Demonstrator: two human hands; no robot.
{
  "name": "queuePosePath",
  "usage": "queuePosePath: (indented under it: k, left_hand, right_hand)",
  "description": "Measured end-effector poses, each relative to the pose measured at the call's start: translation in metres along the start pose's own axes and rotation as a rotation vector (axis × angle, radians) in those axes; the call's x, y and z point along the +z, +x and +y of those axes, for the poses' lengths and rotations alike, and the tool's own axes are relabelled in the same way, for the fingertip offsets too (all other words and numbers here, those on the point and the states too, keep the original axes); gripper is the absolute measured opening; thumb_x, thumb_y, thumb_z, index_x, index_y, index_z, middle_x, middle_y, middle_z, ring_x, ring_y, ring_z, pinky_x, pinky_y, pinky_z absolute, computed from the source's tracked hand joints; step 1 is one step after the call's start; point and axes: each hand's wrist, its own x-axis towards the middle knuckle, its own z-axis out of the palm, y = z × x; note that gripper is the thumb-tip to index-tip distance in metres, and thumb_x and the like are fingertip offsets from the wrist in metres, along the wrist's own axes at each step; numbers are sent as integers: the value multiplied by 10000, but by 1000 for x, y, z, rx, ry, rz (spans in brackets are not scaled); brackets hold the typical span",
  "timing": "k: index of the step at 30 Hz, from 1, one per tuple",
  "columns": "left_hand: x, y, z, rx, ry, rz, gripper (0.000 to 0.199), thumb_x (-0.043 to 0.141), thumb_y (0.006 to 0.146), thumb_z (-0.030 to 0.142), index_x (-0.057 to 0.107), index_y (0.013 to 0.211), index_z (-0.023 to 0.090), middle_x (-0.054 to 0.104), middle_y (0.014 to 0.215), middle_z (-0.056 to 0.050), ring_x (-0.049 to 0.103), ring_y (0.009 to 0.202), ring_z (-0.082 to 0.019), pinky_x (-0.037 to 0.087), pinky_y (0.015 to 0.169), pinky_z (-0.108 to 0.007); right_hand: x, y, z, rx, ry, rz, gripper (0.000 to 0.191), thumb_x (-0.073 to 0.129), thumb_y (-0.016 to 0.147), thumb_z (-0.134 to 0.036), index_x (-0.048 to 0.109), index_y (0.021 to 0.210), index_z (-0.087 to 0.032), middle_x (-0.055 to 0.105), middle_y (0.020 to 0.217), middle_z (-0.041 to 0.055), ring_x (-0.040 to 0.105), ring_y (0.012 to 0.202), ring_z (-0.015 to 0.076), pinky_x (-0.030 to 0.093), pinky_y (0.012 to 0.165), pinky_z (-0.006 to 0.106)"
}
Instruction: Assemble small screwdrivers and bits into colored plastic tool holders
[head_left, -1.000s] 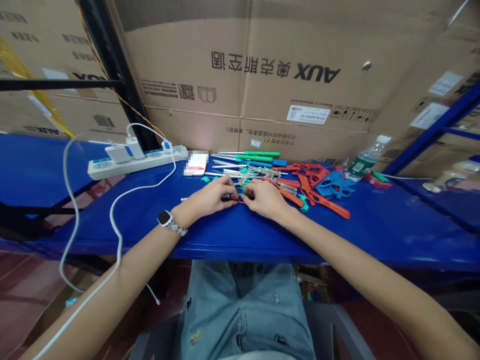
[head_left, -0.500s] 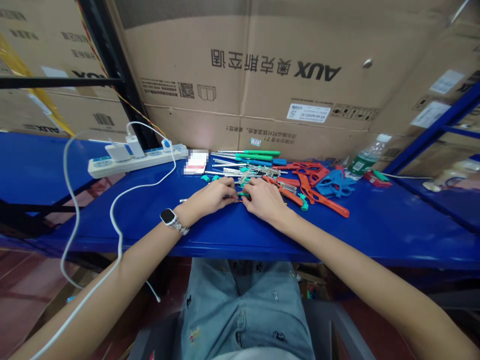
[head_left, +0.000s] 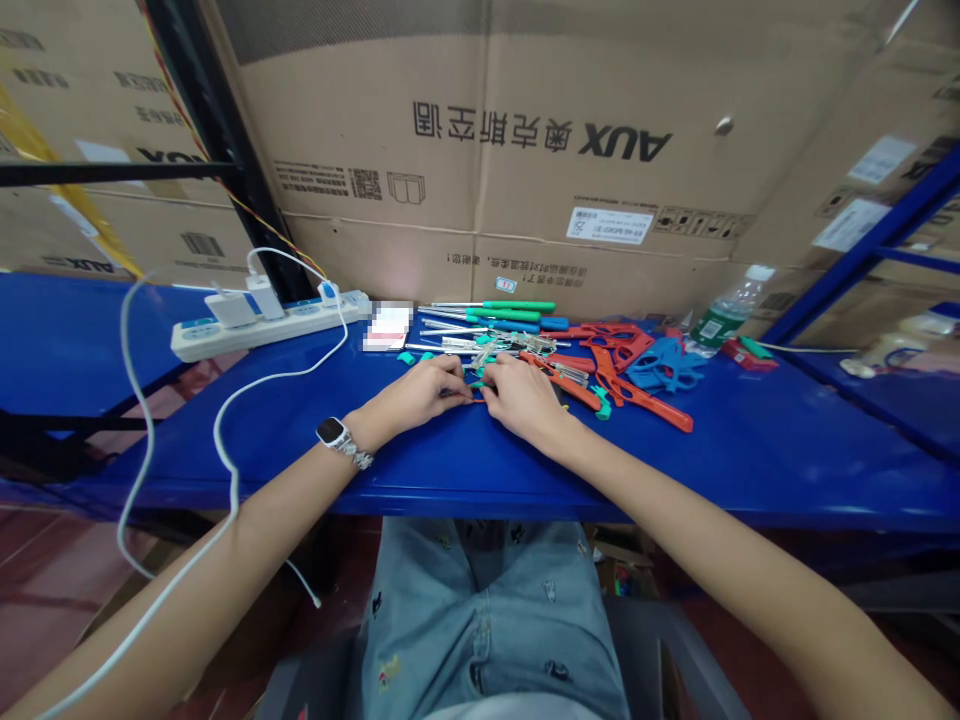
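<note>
My left hand (head_left: 431, 394), with a watch (head_left: 330, 431) on its wrist, has its fingertips pinched on a small red piece (head_left: 477, 401). Close beside it, my right hand (head_left: 517, 396) is closed at the other end of that piece, its fingers partly hiding it. A bit of green shows between the hands. Behind them lie several green-handled screwdrivers (head_left: 519, 306), blue handles (head_left: 555, 323) and clear plastic parts (head_left: 534, 342). To the right are orange-red plastic frames (head_left: 645, 400) and blue plastic frames (head_left: 667, 367).
A white power strip (head_left: 285, 323) with plugs and a white cable (head_left: 225, 420) lies on the left of the blue table (head_left: 420, 470). A bottle (head_left: 727, 315) leans at the back right. A large cardboard box (head_left: 450, 60) stands behind the table.
The view has shifted slightly, so the scene sits a little further left. Both hands keep nearly the same pose around the small red piece.
</note>
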Motion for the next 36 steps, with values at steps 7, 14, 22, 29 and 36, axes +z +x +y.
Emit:
queuePosePath:
  k: [7,14,22,29,36]
  left_hand:
    - [0,0,-1,23,3,10,178,633,975,252,802,963,198,613,930,-58,611,859,-180,531,819,-346]
    - [0,-1,-2,34,7,13,220,610,995,287,797,945,181,610,925,-64,604,852,-182,527,815,-355]
    - [0,0,-2,35,3,17,251,602,1002,333,808,950,198,613,922,-71,600,860,-192,534,826,-369]
    - [1,1,-3,53,39,3,196,625,981,259,808,952,196,607,923,-71,593,858,-198,516,814,-358]
    - [0,0,-3,23,63,-15,217,605,993,298,806,1012,220,609,944,-66,595,872,-193,517,813,-350]
  right_hand:
    - [-7,6,-5,-85,-119,-39,206,566,936,-193,737,1038,-140,693,1094,163,692,872,273,483,690,353]
    - [-4,7,0,-133,-105,-6,222,541,956,-183,715,1090,-152,687,1123,150,677,945,262,486,720,335]
    - [-5,6,-4,-152,-138,-45,259,501,955,-135,754,1005,-129,688,1076,177,679,953,274,494,731,345]
    - [-7,8,-6,-140,-158,-68,260,511,931,-101,747,1039,-110,692,1090,187,684,938,267,486,723,335]
    - [-11,8,8,-253,-150,-114,261,506,987,-181,767,988,-163,678,1077,134,632,865,216,406,681,320]
